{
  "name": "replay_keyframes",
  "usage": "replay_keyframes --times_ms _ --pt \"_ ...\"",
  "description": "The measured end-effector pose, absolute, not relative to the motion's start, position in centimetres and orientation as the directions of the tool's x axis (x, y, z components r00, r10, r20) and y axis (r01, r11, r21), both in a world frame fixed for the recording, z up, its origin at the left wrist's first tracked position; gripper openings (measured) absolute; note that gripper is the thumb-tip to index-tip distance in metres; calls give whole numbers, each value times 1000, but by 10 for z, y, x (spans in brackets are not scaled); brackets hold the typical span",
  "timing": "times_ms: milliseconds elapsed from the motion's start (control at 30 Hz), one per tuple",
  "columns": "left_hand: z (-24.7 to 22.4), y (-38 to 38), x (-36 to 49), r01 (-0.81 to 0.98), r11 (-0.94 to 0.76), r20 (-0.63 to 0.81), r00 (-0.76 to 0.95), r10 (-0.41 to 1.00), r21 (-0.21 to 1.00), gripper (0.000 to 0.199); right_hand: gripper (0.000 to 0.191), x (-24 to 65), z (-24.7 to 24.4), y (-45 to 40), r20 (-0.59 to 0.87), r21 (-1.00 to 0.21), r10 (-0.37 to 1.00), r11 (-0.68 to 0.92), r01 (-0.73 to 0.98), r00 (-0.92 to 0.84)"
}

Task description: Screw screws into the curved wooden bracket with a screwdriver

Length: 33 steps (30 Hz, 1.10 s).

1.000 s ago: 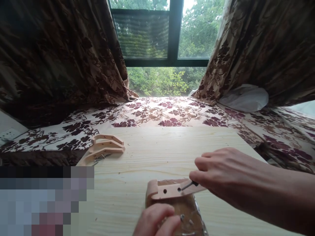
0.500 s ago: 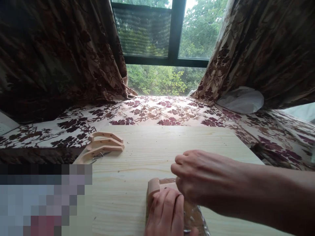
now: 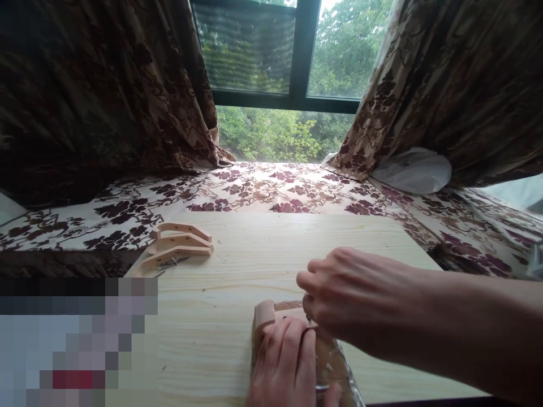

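Observation:
My left hand (image 3: 283,362) lies over a pale wooden piece (image 3: 265,314) and presses it on a brown block wrapped in clear film (image 3: 333,364), near the table's front edge. Dark holes show in the wood by the fingertips. Just right of it, my right hand (image 3: 335,291) is closed in a fist above the wood's right end. A small dark metal tip shows under its fingers; the rest of what it grips is hidden.
Several curved wooden pieces (image 3: 182,240) lie at the table's back left, with metal screws (image 3: 173,262) beside them. The pale wooden table (image 3: 220,328) meets a floral-covered ledge (image 3: 271,189). A white plastic bag (image 3: 418,169) rests at the right.
My right hand has turned slightly and risen a little at the knuckles, and a dark metal tip now shows beneath it. The whole view has shifted slightly. My left hand keeps its hold.

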State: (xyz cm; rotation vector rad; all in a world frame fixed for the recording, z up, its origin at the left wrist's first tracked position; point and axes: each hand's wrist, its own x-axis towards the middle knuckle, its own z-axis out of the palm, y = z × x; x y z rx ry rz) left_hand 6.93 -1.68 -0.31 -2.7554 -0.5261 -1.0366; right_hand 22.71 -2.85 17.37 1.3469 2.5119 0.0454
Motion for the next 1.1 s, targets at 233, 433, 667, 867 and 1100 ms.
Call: replay_keyframes --times_ms 233,433,667,867,1100 --pt "2 -16 72 363 -932 665 697 267 -6 40 10 230 186 -10 -452 132 809 478 868 -376" --pt "5 -17 74 392 -920 707 657 263 -22 42 12 224 195 -7 -469 133 835 388 912 -287" --pt "-9 -14 74 397 -916 742 632 225 -60 50 14 220 177 -23 -296 135 810 560 818 -506" --pt "-12 -9 71 367 -924 705 684 188 -110 53 11 225 188 -13 -420 138 839 435 890 -345" --pt "-20 -20 87 492 -870 823 501 268 -16 32 10 219 187 -20 -393 173 836 476 862 -383"
